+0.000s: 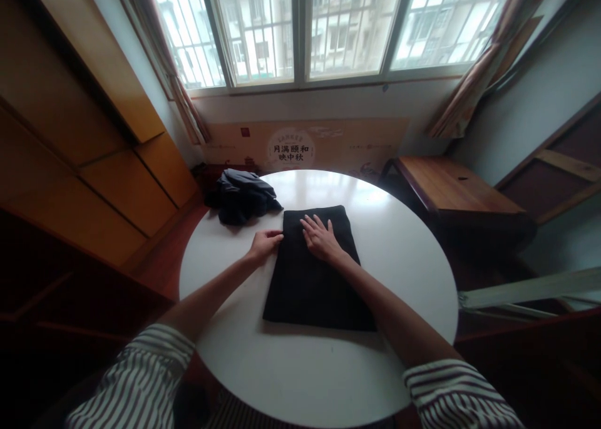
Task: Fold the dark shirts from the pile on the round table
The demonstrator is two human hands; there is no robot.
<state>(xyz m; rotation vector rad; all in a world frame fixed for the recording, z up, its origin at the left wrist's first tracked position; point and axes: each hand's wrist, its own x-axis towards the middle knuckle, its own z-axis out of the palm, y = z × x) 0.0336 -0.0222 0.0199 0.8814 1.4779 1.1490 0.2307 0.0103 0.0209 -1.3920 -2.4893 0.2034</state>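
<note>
A black folded cloth (310, 291), perhaps a garment, lies flat as a rough rectangle on the round white table (225, 316). My right hand (322, 238) rests palm down on its upper part, fingers spread. At the cloth's left edge, my left hand (267, 246) pinches the fabric between thumb and fingers. Which kind of garment it is cannot be told from this view. Part of the cloth's right side is hidden under my right forearm.
A crumpled dark cloth heap (244, 194) sits at the table's far left edge. Beyond the table stand a wooden side table (464, 185) on the right and a printed cardboard panel (338, 141) under the window. Orange-brown cabinets (126, 185) line the left.
</note>
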